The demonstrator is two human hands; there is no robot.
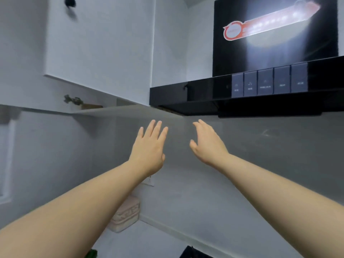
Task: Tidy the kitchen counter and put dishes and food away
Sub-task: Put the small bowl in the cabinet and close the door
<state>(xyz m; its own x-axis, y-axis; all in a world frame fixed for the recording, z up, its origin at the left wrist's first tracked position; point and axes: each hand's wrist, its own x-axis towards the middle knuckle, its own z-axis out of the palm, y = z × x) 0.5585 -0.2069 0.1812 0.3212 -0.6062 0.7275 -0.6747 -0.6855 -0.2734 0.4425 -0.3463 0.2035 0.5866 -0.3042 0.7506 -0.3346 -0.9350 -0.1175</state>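
My two hands, left hand (pixel 149 146) and right hand (pixel 206 144), reach up with fingers spread, holding nothing, below one shelf (pixel 119 110) and one range hood (pixel 242 97).

Grey walls (pixel 242 164), white cabinet (pixel 100 43), black range hood (pixel 204 97) overhead.

- The left hand (pixel 149 146) and right hand (pixel 206 144) are raised side by side and apart, in front of the wall (pixel 260 155).
- The shelf (pixel 126 110) runs just above the fingers (pixel 158 131) and extends off to their left.
- A plant (pixel 72 100) stands on the shelf, well left of the fingers.
- The wall cabinet (pixel 100 43) hangs above the shelf, up and left of the fingers.
- The range hood (pixel 242 94) sits above and right of the fingers, with a row of buttons (pixel 268 83) along its front.
- A box (pixel 126 215) rests on the desk (pixel 149 237) well below the fingers, behind the left forearm.
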